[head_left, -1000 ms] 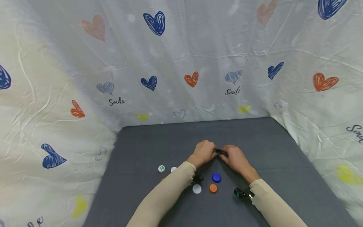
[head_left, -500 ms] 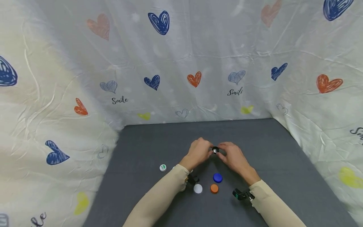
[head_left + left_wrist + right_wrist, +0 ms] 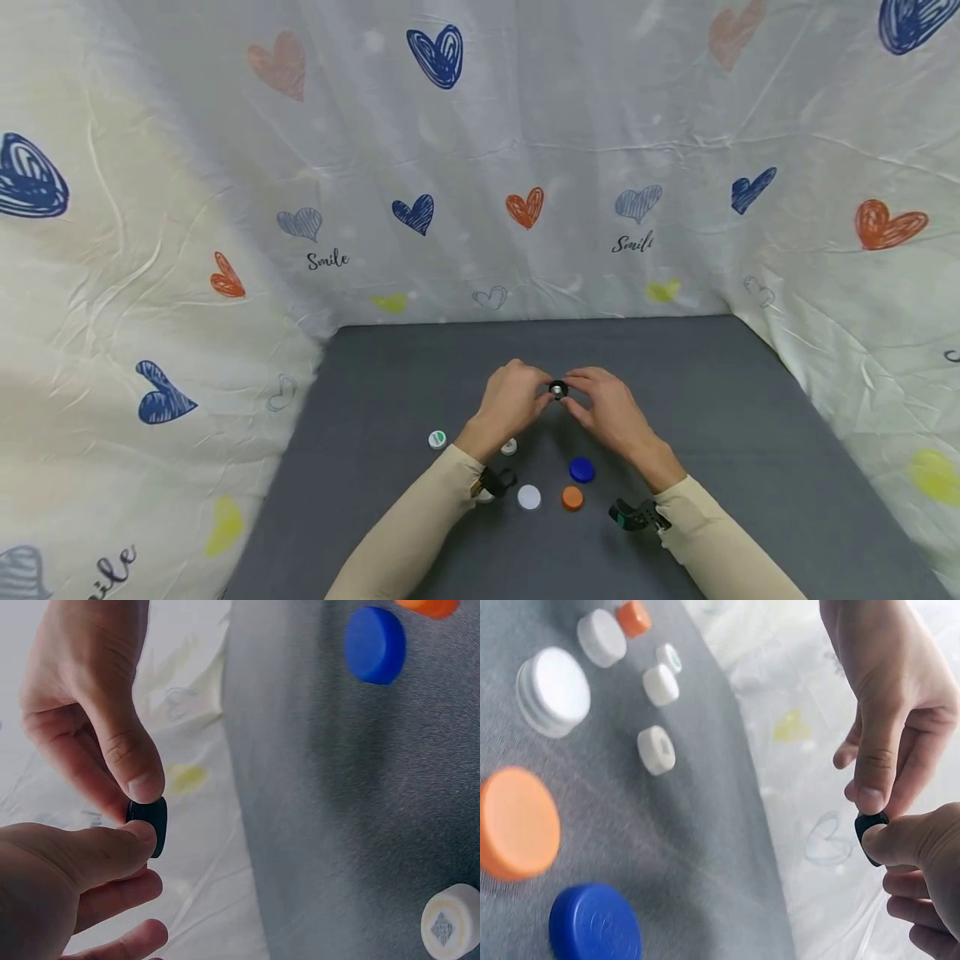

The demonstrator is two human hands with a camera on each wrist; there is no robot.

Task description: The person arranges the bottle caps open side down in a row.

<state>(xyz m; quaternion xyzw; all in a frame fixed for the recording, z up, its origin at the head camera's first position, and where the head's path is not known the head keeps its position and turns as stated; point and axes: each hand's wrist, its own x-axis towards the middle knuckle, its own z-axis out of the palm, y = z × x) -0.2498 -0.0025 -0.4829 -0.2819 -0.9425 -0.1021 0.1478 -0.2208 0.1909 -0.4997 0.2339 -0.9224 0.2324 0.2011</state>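
Note:
A small black bottle cap point(image 3: 558, 389) with a pale, shiny centre is raised over the grey table, between both hands. My left hand point(image 3: 508, 407) pinches its left edge with thumb and fingers. From the other side, my right hand point(image 3: 611, 410) pinches the right edge. In the left wrist view the black cap point(image 3: 156, 825) shows its dark side, a thumb pressed on it from each hand. The right wrist view has the same black cap point(image 3: 869, 834), partly covered by the right thumb.
Loose caps lie on the grey table point(image 3: 720, 392) nearer the body: a blue cap point(image 3: 582, 470), an orange cap point(image 3: 572, 498), a white cap point(image 3: 528, 497) and a white-and-green cap point(image 3: 437, 440). Another small white cap point(image 3: 509, 447) sits beside the left wrist. A heart-printed cloth point(image 3: 465, 150) hangs behind.
Both hands have drifted left and slightly up with the black cap, which has turned so its pale centre faces the head camera. A small white cap now shows beside the left wrist.

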